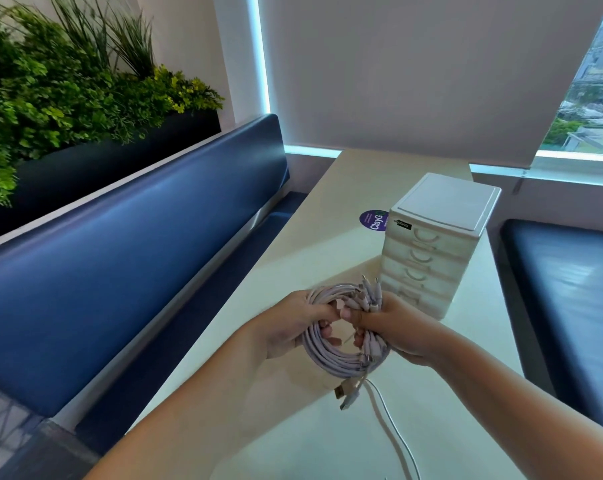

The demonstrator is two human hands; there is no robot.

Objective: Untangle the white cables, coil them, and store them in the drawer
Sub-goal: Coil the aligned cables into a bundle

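Two hands on one cable coil [328, 358], nothing stowed yet.
Left hand [293, 327] grips the coil's left side, fingers hooked through the loop, probably so the turns stay stacked. The coil is held up off the table [310, 445]. Two USB plugs [345, 396] dangle under it, and one loose cable [393, 434] trails along the table toward the camera, not wound in. Right hand [397, 327] clamps the right side where the connector ends [371, 296] bunch, likely to stop them springing free. Mini drawer unit [442, 244] stands just behind the hands, all drawers closed; one needs opening before stowing.
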